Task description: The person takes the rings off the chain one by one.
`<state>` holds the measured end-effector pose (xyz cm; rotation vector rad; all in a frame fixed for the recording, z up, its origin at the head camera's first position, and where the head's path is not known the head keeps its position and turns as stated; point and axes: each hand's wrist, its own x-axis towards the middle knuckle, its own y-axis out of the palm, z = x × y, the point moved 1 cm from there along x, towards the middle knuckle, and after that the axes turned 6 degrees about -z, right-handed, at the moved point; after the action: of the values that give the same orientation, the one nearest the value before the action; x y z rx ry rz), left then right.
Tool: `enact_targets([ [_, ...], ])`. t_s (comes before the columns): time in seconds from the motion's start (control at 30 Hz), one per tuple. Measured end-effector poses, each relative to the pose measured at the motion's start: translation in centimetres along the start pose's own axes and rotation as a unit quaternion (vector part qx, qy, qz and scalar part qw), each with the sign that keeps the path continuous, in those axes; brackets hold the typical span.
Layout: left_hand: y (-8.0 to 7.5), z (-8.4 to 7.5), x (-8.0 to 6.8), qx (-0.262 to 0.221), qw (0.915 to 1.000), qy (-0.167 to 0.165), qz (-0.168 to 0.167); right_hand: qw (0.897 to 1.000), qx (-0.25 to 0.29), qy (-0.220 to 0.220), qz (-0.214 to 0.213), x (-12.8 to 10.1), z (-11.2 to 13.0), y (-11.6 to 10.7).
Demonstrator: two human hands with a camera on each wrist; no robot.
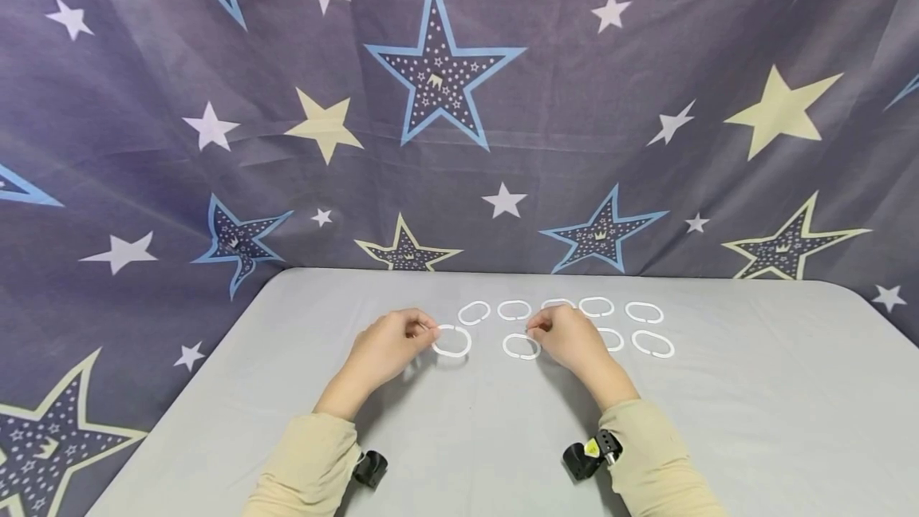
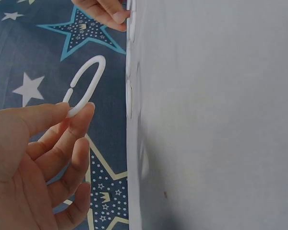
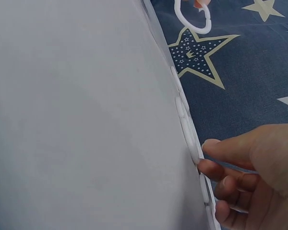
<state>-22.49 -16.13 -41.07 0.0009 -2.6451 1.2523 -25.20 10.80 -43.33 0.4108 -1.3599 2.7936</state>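
On the desk: grey desk (image 1: 718,421) carrying white oval rings in two rows, starred cloth (image 1: 502,142) hanging behind it.
Left hand: left hand (image 1: 388,345) has its thumb and forefinger curled, pinching one end of a white ring (image 1: 452,341); the other fingers are loosely bent.
Held ring: lifted off the surface, sticking out toward 3 o'clock from the fingertips (image 2: 81,111), its split showing in the wrist view.
Right hand: right hand (image 1: 567,337) has curled fingers with the tips meeting on a flat-lying ring (image 1: 521,346) at its 9 o'clock side.
Other rings: row of rings (image 1: 560,309) at 12 o'clock of both hands; two more (image 1: 652,344) at 3 o'clock of the right hand.
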Motion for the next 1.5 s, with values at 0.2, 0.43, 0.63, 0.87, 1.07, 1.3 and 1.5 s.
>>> enact_targets([
  [0.2,0.0,-0.1,0.0,-0.002,0.9999,-0.014,-0.010,1.000,0.002,0.001,-0.001,0.1,-0.1,0.2],
  [0.43,0.0,-0.3,-0.1,-0.004,0.9994,-0.035,0.002,1.000,0.003,0.001,-0.005,0.1,-0.1,0.1],
  [0.63,0.2,-0.4,-0.2,-0.011,0.9989,-0.038,0.024,1.000,0.001,-0.002,-0.006,0.2,-0.1,0.0],
  [0.87,0.5,-0.7,0.0,0.001,0.9987,-0.029,0.041,1.000,0.002,-0.006,-0.005,0.2,-0.1,-0.1],
  [1.07,0.8,-0.9,0.2,-0.008,0.9982,-0.035,0.048,1.000,-0.001,-0.007,-0.004,0.2,0.0,-0.3],
  [1.3,1.3,-1.2,0.5,-0.010,0.9975,-0.037,0.059,1.000,0.005,-0.008,-0.008,0.1,0.2,-0.4],
  [1.5,1.3,-1.4,0.6,0.002,0.9971,-0.045,0.062,1.000,0.010,-0.002,-0.013,0.1,0.5,-0.3],
])
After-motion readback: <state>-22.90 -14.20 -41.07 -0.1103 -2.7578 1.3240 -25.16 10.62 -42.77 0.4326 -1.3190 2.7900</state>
